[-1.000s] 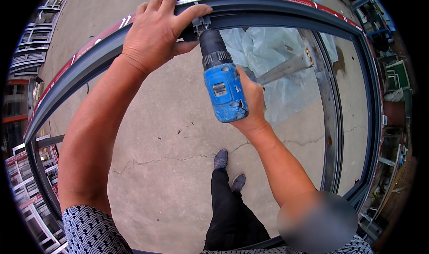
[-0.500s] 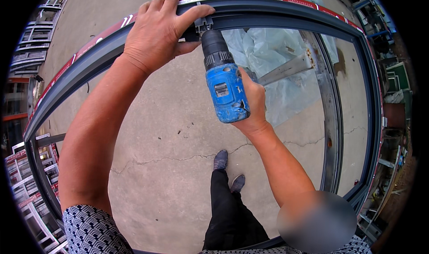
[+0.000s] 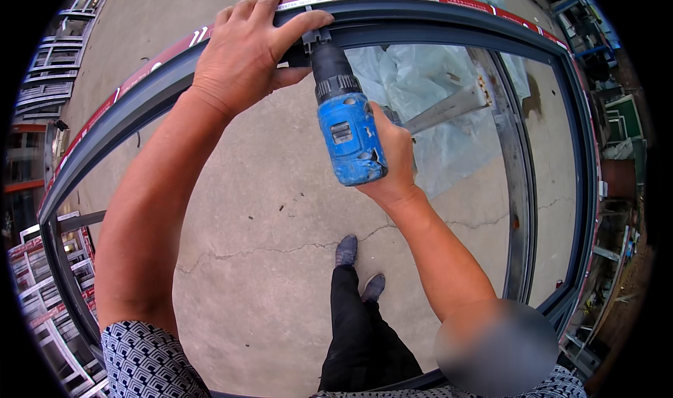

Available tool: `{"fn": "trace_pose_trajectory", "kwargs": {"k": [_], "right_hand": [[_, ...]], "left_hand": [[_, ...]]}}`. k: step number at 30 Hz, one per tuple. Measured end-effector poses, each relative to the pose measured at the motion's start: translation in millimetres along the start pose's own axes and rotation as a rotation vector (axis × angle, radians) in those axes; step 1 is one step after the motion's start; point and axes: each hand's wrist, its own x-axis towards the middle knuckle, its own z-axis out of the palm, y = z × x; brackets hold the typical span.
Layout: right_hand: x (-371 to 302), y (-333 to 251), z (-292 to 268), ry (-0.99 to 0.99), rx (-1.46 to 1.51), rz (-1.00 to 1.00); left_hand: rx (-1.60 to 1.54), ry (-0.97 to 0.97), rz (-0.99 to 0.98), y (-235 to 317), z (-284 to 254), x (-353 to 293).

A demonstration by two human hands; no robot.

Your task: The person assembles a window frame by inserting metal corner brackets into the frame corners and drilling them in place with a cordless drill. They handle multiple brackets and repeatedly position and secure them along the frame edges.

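Note:
My left hand (image 3: 242, 58) is closed over the far side of a large dark grey window frame (image 3: 449, 21). Its fingers reach across the rail, and a small dark bracket (image 3: 313, 36) sits between thumb and forefinger against the rail's inner side. In my right hand (image 3: 394, 156) is a blue and black cordless drill (image 3: 348, 133), gripped by its handle. The drill's chuck points away from me, its front end right at the bracket. The bit's tip and any screw there are hidden.
A metal crossbar (image 3: 517, 167) spans the frame on the right. Crumpled clear plastic sheeting (image 3: 413, 76) lies beyond it on the cracked concrete floor (image 3: 259, 188). Stacked metal frames (image 3: 52, 69) stand at the far left, and shelving with scrap (image 3: 617, 132) lines the right edge.
The drill and my right hand have shifted slightly up and to the left, with the chuck nearer the bracket. My left hand has stayed almost still.

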Motion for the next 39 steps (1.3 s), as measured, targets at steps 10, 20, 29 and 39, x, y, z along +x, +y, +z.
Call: {"fn": "trace_pose_trajectory", "kwargs": {"k": [10,20,29,39], "right_hand": [[-15.2,3.8,-7.5,-0.003,-0.007,-0.058],[-48.5,-11.0,-19.7,0.038,0.097,-0.033],[-46.9,-14.0,-21.7,0.023,0.09,-0.016],[-65.6,-10.4,-25.5,0.021,0.054,-0.011]], "left_hand": [[0.016,0.023,0.004,-1.0,1.6,-0.7],[0.034,0.005,0.003,2.0,-0.5,-0.3],[0.039,0.01,0.01,1.6,-0.1,-0.1],[0.015,0.038,0.018,1.2,-0.6,0.4]]}}
